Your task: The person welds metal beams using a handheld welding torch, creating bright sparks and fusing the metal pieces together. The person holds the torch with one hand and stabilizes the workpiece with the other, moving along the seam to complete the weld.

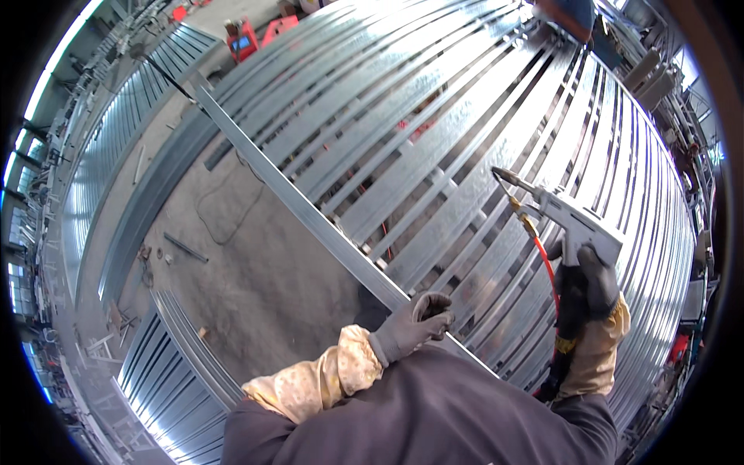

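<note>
My right hand (593,287), in a grey glove, grips a handheld welding gun (581,222) with a light grey body. Its narrow nozzle points to the upper left, above the metal slats. A brass fitting (528,225) and an orange-red tube (547,267) run beneath the nozzle toward a dark cable by my wrist. My left hand (412,327), also gloved, is at the frame's near rail (310,217), close to my body. Its fingers are curled in, and whatever they may hold is hidden. Long galvanised steel slats (434,182) lie side by side beyond the rail.
Bundled metal profiles (155,198) lie on the left, with more slatted panels (174,387) at lower left. A short metal bar (186,247) and a thin cable rest on the concrete floor (271,298). Red equipment (242,43) stands at the far left. A person (570,17) is partly visible beyond the slats.
</note>
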A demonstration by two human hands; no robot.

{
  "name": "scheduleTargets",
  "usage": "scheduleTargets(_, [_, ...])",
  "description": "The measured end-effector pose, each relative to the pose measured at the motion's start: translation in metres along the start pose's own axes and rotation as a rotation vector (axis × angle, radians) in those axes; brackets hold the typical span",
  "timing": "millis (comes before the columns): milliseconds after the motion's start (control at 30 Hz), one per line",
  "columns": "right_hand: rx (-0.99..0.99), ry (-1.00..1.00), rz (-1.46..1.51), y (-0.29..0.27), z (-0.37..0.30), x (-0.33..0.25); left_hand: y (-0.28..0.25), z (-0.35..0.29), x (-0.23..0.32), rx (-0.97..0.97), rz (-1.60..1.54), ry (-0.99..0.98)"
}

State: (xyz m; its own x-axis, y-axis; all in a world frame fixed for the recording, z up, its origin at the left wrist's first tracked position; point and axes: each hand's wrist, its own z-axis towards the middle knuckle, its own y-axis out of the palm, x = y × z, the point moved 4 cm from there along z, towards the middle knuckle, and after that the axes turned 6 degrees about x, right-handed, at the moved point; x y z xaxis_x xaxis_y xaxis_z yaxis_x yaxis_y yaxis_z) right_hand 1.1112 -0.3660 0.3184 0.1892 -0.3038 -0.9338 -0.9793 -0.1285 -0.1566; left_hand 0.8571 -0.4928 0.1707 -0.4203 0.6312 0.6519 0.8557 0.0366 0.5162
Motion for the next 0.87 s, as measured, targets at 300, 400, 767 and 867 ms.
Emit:
scheduleTargets(300, [0.419, -0.352, 0.101, -0.055, -0.077, -0.038, -0.013, -0.038, -0.003, -0.006, 0.037, 0.058])
scheduleTargets(400, [0.441, -0.363, 0.099, -0.075, -0.107, -0.044, -0.018, -0.052, 0.002, -0.050, -0.115, 0.168])
scheduleTargets(767, [1.206, -0.468, 0.245, -0.112, -0.288, -0.040, 0.067, -0.177, 0.168, -0.796, -0.328, 0.603])
scheduleTargets(867, [1.187, -0.538, 0.220, -0.087, -0.395, -0.026, 0.055, -0.178, 0.171, -1.443, -0.458, 0.404])
